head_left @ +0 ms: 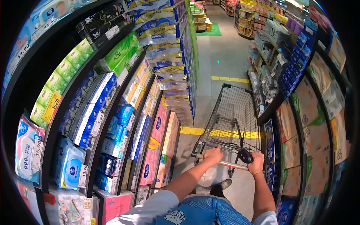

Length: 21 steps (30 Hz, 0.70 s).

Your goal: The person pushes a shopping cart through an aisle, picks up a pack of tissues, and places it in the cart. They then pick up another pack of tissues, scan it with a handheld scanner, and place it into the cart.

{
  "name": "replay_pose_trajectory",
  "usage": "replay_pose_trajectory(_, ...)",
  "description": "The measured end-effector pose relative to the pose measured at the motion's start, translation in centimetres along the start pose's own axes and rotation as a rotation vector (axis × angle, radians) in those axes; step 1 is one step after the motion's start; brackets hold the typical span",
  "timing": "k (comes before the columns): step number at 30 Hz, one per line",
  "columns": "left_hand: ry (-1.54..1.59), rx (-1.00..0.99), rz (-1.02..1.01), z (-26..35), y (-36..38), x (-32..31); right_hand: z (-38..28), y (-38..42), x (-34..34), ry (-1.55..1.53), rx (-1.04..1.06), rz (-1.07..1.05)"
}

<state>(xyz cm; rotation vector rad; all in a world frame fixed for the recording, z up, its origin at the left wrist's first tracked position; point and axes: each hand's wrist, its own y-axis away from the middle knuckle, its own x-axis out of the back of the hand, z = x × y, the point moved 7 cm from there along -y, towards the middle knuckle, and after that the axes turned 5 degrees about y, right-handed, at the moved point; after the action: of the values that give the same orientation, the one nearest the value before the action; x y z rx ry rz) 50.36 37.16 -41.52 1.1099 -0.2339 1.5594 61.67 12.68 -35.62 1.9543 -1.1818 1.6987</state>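
Note:
Both hands are on the handle bar [232, 165] of a wire shopping cart [234, 112]. My left hand [213, 155] is closed over the bar left of its middle. At the right end, my right hand [255, 163] is wrapped round the bar, beside a black rounded fitting [245, 156]. The cart's basket shows only bare wire mesh, with the floor visible through it. A blue apron or vest [198, 210] with a white print covers my front, and one shoe [227, 183] shows below the bar.
Shelves of tissue packs [63, 73] and wipes [71, 167] line the left side, beside a tall stack of bagged packs [165, 56]. More shelves with wrapped paper packs [313, 146] stand close on the right. Yellow floor strips [193, 130] cross the aisle; a green mat [210, 30] lies far ahead.

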Motion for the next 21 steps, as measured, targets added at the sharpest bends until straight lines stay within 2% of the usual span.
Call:
replay_pose_trajectory(6, 0.014, 0.098, -0.013, -0.1, -4.5, 1.8, 1.1, -5.2, -1.0, -0.042, 0.023, 0.014)
replay_pose_trajectory(12, -0.016, 0.159, 0.095, -1.1, -9.5, 2.5, 2.6, -10.8, -2.6, -0.055, 0.074, 0.004)
replay_pose_trajectory(21, 0.001, 0.159, 0.189, 1.1, -11.1, 5.4, 3.5, -15.5, -2.4, -0.149, 0.122, 0.015)
